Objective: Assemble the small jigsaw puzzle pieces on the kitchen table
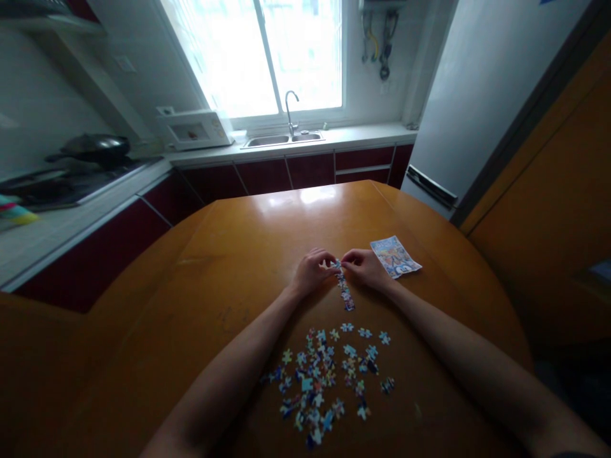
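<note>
A narrow strip of joined puzzle pieces [345, 294] lies on the wooden table in front of me. At its far end, my left hand [314, 270] pinches the strip from the left, thumb and index finger on its edge. My right hand [366, 267] has its fingertips closed on the same end from the right. Nearer to me, between my forearms, many loose puzzle pieces [315, 381] are spread in a pile. A printed picture sheet [395, 256] lies just beyond my right hand.
The wooden table [191, 273] has a rounded edge. Behind it stand a counter with a sink [281, 140] and a microwave [196, 130]. A wok [95, 147] sits on the stove at the left, and a fridge [468, 95] is at the right.
</note>
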`<state>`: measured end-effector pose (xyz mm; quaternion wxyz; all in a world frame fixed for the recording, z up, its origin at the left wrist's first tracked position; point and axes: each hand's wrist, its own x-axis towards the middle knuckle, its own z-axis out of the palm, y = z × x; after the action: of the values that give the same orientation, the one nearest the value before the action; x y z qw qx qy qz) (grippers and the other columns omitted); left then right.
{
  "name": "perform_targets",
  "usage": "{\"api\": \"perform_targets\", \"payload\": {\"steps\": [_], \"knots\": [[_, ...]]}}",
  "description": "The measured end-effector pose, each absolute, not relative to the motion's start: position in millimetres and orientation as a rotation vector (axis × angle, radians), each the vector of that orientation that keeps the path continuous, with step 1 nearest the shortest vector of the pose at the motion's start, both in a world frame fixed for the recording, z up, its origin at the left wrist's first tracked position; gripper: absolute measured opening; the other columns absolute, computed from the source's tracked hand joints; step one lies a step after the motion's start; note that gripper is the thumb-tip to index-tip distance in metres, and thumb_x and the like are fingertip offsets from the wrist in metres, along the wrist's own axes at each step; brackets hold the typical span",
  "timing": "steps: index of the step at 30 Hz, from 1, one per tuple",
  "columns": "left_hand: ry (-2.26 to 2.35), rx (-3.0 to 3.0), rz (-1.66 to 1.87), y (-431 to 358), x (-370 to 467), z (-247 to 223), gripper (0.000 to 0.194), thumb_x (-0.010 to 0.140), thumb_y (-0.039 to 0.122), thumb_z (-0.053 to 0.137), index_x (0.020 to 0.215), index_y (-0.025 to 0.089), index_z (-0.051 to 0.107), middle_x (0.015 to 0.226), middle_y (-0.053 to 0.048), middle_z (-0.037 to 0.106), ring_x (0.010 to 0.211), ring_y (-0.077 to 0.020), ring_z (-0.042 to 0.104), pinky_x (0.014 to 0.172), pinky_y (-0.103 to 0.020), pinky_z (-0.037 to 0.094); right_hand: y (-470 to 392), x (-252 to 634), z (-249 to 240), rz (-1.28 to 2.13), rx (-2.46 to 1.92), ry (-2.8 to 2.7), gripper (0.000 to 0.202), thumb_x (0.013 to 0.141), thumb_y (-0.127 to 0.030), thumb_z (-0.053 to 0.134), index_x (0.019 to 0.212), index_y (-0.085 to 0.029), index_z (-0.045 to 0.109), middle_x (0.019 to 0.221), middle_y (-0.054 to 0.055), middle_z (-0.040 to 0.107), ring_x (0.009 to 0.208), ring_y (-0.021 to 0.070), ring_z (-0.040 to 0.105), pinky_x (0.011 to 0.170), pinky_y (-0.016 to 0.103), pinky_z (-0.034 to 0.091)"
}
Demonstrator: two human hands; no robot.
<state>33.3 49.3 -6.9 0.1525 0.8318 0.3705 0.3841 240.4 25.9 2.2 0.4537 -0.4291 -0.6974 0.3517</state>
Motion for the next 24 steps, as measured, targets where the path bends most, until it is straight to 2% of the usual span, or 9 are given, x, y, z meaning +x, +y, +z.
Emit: {"api": "perform_targets", "payload": {"steps": [4, 10, 13, 17, 24], "knots": [[1.003, 2.398, 1.114, 48, 33, -6, 0.021, 0.074, 0.033, 0.084, 0.082, 0.020, 0.069, 0.080, -0.001, 0.065, 0.080, -0.0164, 0.060, 0.073, -0.029, 0.048, 29, 240, 0, 0.914, -1.007, -1.702, 0.012, 0.078, -0.029, 0.070, 0.081, -0.017, 0.069, 0.074, 0.003, 0.071, 0.068, 0.0160, 0.062, 0.063, 0.028, 0.047], [0.867, 2.444, 1.104, 46, 34, -4, 0.026, 0.081, 0.030, 0.078, 0.104, 0.022, 0.068, 0.101, -0.005, 0.068, 0.097, -0.0194, 0.062, 0.085, -0.033, 0.051, 33, 241, -6, 0.990, -0.967, -1.629, 0.016, 0.076, -0.031, 0.072, 0.080, -0.018, 0.064, 0.073, 0.001, 0.068, 0.067, 0.0155, 0.062, 0.062, 0.027, 0.048], [0.869, 2.486, 1.088, 46, 34, -3, 0.017, 0.086, 0.029, 0.073, 0.101, 0.023, 0.070, 0.098, -0.004, 0.070, 0.095, -0.0190, 0.063, 0.086, -0.033, 0.051, 34, 241, -7, 1.010, -0.970, -1.634, 0.018, 0.077, -0.033, 0.072, 0.083, -0.018, 0.064, 0.074, 0.002, 0.069, 0.069, 0.0164, 0.063, 0.064, 0.028, 0.049], [1.005, 2.509, 1.059, 46, 24, 0, 0.020, 0.082, 0.031, 0.076, 0.100, 0.023, 0.071, 0.096, -0.003, 0.072, 0.093, -0.0199, 0.063, 0.084, -0.034, 0.050, 34, 242, -6, 0.886, -1.065, -1.675, 0.017, 0.083, -0.032, 0.064, 0.092, -0.017, 0.067, 0.079, 0.003, 0.070, 0.070, 0.0165, 0.063, 0.064, 0.028, 0.049], [1.099, 2.552, 0.938, 55, 7, -1, 0.011, 0.083, 0.035, 0.075, 0.086, 0.025, 0.077, 0.091, -0.003, 0.075, 0.088, -0.0188, 0.062, 0.083, -0.034, 0.047, 28, 239, -1, 0.753, -1.154, -1.731, 0.013, 0.085, -0.021, 0.057, 0.085, -0.017, 0.070, 0.084, 0.005, 0.069, 0.078, 0.0183, 0.062, 0.073, 0.032, 0.049]]}}
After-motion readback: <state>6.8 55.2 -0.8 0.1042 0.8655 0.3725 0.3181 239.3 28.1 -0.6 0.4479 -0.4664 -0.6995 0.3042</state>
